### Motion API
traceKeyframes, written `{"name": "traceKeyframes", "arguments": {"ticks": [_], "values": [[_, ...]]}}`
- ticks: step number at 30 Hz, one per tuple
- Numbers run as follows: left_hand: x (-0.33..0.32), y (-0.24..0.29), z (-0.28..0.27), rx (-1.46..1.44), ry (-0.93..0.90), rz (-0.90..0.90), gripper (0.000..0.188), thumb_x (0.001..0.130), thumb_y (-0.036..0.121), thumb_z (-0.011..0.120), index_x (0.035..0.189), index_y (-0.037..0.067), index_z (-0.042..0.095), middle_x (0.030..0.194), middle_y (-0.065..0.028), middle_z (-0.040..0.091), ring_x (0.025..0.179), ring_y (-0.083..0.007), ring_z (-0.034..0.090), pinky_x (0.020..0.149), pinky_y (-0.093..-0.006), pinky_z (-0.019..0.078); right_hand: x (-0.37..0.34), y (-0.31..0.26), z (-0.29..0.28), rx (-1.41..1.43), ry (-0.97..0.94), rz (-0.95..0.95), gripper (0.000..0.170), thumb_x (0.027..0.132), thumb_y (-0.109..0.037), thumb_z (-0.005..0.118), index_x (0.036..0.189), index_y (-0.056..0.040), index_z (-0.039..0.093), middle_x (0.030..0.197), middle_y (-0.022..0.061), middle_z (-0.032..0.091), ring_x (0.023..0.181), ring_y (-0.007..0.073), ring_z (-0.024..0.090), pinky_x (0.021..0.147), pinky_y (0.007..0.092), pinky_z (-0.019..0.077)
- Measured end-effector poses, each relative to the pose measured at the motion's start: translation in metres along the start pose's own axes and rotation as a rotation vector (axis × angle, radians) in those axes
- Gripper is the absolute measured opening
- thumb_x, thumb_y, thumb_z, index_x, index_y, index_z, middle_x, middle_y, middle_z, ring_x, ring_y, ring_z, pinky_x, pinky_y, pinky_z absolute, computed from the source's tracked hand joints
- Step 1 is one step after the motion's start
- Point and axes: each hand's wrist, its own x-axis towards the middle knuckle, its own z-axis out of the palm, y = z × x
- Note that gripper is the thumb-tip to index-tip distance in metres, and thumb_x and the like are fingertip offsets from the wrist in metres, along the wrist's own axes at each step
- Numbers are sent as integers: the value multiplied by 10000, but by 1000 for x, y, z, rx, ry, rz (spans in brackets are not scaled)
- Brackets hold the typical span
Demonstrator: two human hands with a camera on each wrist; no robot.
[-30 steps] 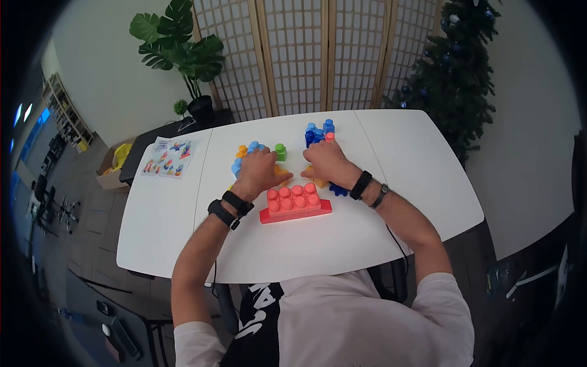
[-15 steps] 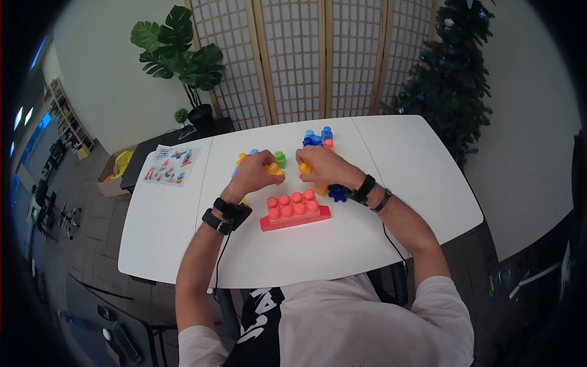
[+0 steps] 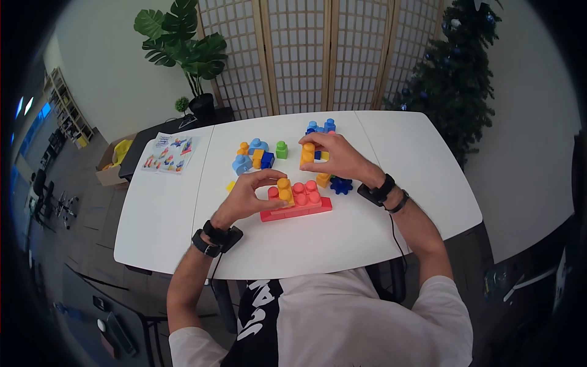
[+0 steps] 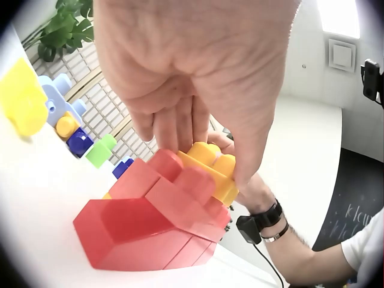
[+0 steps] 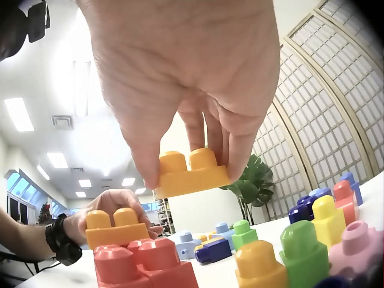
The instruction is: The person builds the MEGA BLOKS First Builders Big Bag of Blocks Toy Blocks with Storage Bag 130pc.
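In the head view the left hand [image 3: 249, 194] pinches a two-stud orange block [image 3: 284, 190] on top of the red block base [image 3: 297, 210], which stands near the table's middle. The left wrist view shows this orange block [image 4: 210, 168] across the studs of the red base [image 4: 156, 222]. Held between thumb and fingers of the right hand [image 3: 340, 160] is a second two-stud orange block [image 3: 307, 154], up and right of the base. From the right wrist view, that block [image 5: 193, 180] hangs in the air with its studs up.
Blue and orange blocks lie behind the left hand, beside a green block [image 3: 281, 150]. A dark blue gear-shaped piece [image 3: 341, 185] is right of the base. More blue blocks [image 3: 330, 125] stand at the back. A picture sheet [image 3: 169, 154] lies on the table's left.
Both hands have lifted orange blocks from behind the red base. The left hand has come nearer and set its block on the base's studs; the right hand has moved slightly right with its block.
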Motion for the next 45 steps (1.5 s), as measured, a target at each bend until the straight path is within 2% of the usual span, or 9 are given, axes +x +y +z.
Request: {"name": "traceKeyframes", "arguments": {"ticks": [2,10,12,17,25,27,29,34,45], "values": [[-2,-1,3,25,-13,-13,623,838,111,952,1382,-19,678,1364,-119,717,1286,-222,697,1199,-384,512,-4,-3,0,78,-23,4,611,885,-319,919,1363,-26,676,1292,135,729,1216,261,723,1138,396,554],[-2,-4,8,131,-29,19,613,825,90,920,1377,-13,674,1311,-103,729,1216,-194,701,1158,-356,524,-14,-17,-2,154,-129,-28,651,840,-305,961,1362,-22,693,1266,131,751,1191,243,738,1136,387,554],[-1,-3,9,170,-14,60,629,827,209,956,1354,-9,690,1273,-116,752,1129,-200,728,1109,-347,552,-17,-19,3,191,-139,-35,649,830,-297,967,1352,-19,698,1247,126,758,1178,235,742,1133,380,555],[0,-5,9,201,-14,76,642,802,187,967,1349,2,687,1266,-114,755,1136,-212,733,1084,-346,565,-23,-23,22,155,-247,-18,633,811,-293,973,1315,-17,708,1180,124,777,1101,217,763,1039,344,589],[0,-10,12,211,0,99,664,779,173,976,1345,9,670,1271,-112,751,1142,-217,739,1073,-341,573,-28,-17,35,135,-177,-58,597,816,-272,952,1288,-18,688,1158,130,778,1079,233,772,982,337,598],[-1,-8,12,199,-12,49,657,785,108,948,1365,4,659,1275,-91,734,1174,-189,704,1102,-339,545,-28,-17,35,130,-181,-48,599,817,-270,948,1292,-18,684,1158,131,778,1081,236,773,979,340,599],[-1,-10,12,183,-7,53,662,780,105,948,1367,5,658,1276,-90,733,1174,-188,704,1099,-337,546,-27,-18,36,148,-157,-76,602,799,-293,934,1266,-5,687,1113,171,798,1046,295,793,962,360,616],[-3,-12,14,157,-10,54,687,766,98,951,1377,11,650,1273,-88,733,1177,-188,704,1092,-336,552,-28,-16,39,100,-167,-82,583,796,-291,928,1252,-22,684,1121,174,795,1022,321,787,920,373,615],[-1,-10,23,217,47,50,696,766,206,986,1321,24,608,1212,-144,747,1104,-240,752,1006,-352,600,-36,-9,55,32,-129,-91,640,802,-312,946,1296,-60,626,1148,145,759,1073,326,746,922,393,597]]}}
